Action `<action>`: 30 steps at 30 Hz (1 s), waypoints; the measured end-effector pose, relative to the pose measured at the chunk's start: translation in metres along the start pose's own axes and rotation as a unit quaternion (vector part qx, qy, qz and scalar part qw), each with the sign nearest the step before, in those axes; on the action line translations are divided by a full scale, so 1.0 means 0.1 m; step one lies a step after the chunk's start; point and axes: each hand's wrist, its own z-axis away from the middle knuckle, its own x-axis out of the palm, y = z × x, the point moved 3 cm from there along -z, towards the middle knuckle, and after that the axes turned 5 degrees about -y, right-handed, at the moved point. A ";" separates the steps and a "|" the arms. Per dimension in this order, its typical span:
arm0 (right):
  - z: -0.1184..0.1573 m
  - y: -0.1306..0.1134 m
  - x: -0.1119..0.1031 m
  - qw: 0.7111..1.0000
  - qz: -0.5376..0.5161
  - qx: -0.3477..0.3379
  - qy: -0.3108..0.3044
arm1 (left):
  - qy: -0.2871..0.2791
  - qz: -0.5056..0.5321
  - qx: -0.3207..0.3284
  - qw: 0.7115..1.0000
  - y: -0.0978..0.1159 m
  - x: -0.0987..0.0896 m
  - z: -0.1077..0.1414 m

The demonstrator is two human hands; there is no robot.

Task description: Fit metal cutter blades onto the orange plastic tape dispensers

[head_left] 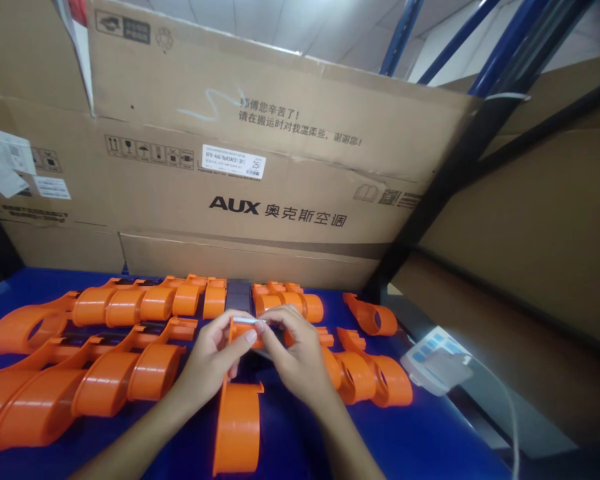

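In the middle of the head view, my left hand (220, 353) is closed around the upper end of an orange plastic part (239, 427). This part hangs downward and has a wide curved band at its lower end. A thin, silvery, ridged piece (246, 321), like a spring or a screw, lies across its top. My left thumb presses just below the ridged piece. Opposite, my right hand (293, 350) pinches that piece's right end between thumb and fingers. The fingertips partly cover the top of the orange part.
Rows of similar orange parts (103, 383) lie left and right on the blue table (380, 433). A dark block (239, 297) sits behind my hands. At right is a white power strip (437, 360) with a cable. A cardboard wall (180, 193) and black post (420, 193) stand behind.
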 end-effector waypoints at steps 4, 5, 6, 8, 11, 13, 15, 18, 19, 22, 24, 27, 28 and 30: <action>0.00 -0.01 0.00 1.000 -0.005 0.001 0.006 | 0.006 0.012 0.003 1.000 0.02 0.01 -0.02; 0.00 -0.01 0.00 1.000 -0.007 0.001 0.009 | 0.005 0.015 0.005 1.000 0.03 0.01 -0.02; 0.00 -0.01 0.00 1.000 -0.010 0.001 0.012 | 0.005 0.017 0.006 1.000 0.03 0.01 -0.02; -0.01 0.00 0.00 1.000 -0.014 0.001 0.020 | 0.006 0.022 0.009 1.000 0.03 0.01 -0.02; -0.01 0.01 -0.01 0.999 -0.015 0.001 0.032 | 0.012 0.033 0.010 0.999 0.04 0.00 -0.02; -0.01 0.01 -0.02 0.999 -0.017 0.003 0.038 | 0.017 0.036 0.013 0.999 0.05 0.00 -0.02; -0.02 0.01 -0.03 0.999 -0.021 0.005 0.042 | 0.020 0.035 0.015 0.999 0.07 0.00 -0.02; -0.02 0.00 -0.05 0.998 -0.024 0.009 0.054 | 0.028 0.035 0.017 0.999 0.08 -0.01 -0.02; -0.02 0.00 -0.05 0.998 -0.024 0.014 0.061 | 0.031 0.036 0.018 0.999 0.08 -0.02 -0.02; -0.01 0.05 -0.12 0.993 -0.032 0.042 0.109 | 0.051 0.048 0.018 0.997 0.07 -0.10 -0.04; -0.01 0.10 -0.19 0.984 -0.045 0.063 0.160 | 0.071 0.066 0.015 0.995 0.06 -0.17 -0.07; -0.01 0.15 -0.28 0.976 -0.016 0.073 0.205 | 0.107 0.102 0.010 0.989 0.05 -0.26 -0.10; -0.01 0.14 -0.29 0.978 0.014 0.065 0.200 | 0.117 0.110 0.009 0.987 0.06 -0.28 -0.11; -0.03 0.11 -0.27 0.982 0.081 0.039 0.165 | 0.130 0.117 0.007 0.985 0.08 -0.28 -0.12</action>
